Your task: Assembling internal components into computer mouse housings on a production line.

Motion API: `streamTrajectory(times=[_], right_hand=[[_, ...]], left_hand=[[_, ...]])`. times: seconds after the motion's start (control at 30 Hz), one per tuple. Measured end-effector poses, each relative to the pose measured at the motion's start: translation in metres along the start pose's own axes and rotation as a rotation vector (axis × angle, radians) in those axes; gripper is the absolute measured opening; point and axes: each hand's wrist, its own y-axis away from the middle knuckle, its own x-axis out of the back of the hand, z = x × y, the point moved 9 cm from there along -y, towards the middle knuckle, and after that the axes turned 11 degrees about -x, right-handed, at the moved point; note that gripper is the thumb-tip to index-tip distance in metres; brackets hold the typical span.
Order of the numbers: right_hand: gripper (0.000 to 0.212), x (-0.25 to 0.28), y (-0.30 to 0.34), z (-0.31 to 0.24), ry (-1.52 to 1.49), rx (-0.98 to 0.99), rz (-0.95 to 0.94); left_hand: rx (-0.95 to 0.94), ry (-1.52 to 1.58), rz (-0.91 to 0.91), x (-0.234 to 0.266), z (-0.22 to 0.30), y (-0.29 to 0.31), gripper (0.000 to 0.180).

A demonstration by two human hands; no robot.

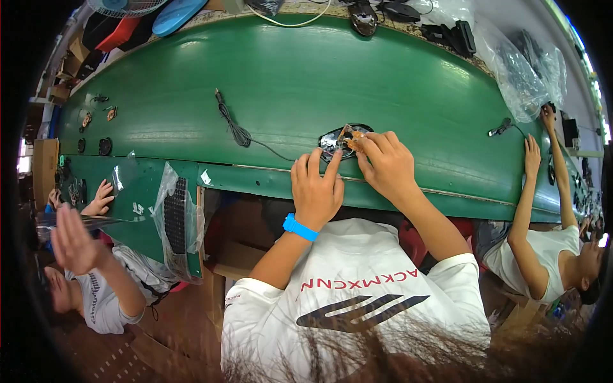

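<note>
In front of me a black computer mouse shell (328,140) lies on the green work surface. An orange-brown circuit board (350,136) sits tilted over its right part, pinched between the thumb and fingers of my right hand (391,167). My left hand (317,191), with a blue band at the wrist, has its fingertips on the shell's near edge and holds it in place. A black cable (239,133) runs left from the shell to a coiled bundle. My fingers hide the near side of the shell and part of the board.
Left of me, a bagged black keyboard (175,214) lies near a co-worker's hands. Small boards and round black parts (105,147) sit at far left. Another co-worker reaches in at right beside a cable (501,127). Plastic bags (520,80) and dark mice (363,18) line the far edge.
</note>
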Motion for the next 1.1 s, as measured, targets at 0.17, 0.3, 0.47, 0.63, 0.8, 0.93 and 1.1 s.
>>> streamTrajectory(times=[0.17, 0.3, 0.47, 0.63, 0.8, 0.93, 1.1], right_hand=[[0.03, -0.001, -0.004, 0.004, -0.034, 0.018, -0.041], [0.028, -0.005, -0.01, 0.002, -0.053, 0.062, -0.096], [0.028, -0.009, -0.011, 0.005, -0.087, 0.148, -0.178], [0.029, -0.012, -0.013, 0.012, -0.119, 0.168, -0.243], [0.031, -0.008, -0.009, 0.016, -0.16, 0.127, -0.174], [0.034, 0.004, -0.008, 0.018, -0.203, 0.129, -0.101], [0.034, 0.006, -0.011, 0.019, -0.121, 0.146, -0.1]], left_hand=[[-0.042, 0.02, -0.022, -0.001, 0.0, 0.0, 0.047], [-0.058, 0.04, -0.026, 0.0, -0.005, 0.0, 0.045], [-0.088, 0.084, 0.005, 0.002, -0.001, -0.001, 0.042], [-0.085, 0.103, -0.009, 0.003, 0.002, -0.001, 0.041], [-0.097, 0.084, -0.033, 0.004, 0.002, -0.002, 0.041], [-0.131, 0.076, -0.041, 0.005, 0.004, -0.005, 0.043], [-0.109, 0.085, -0.025, 0.003, 0.002, -0.006, 0.044]])
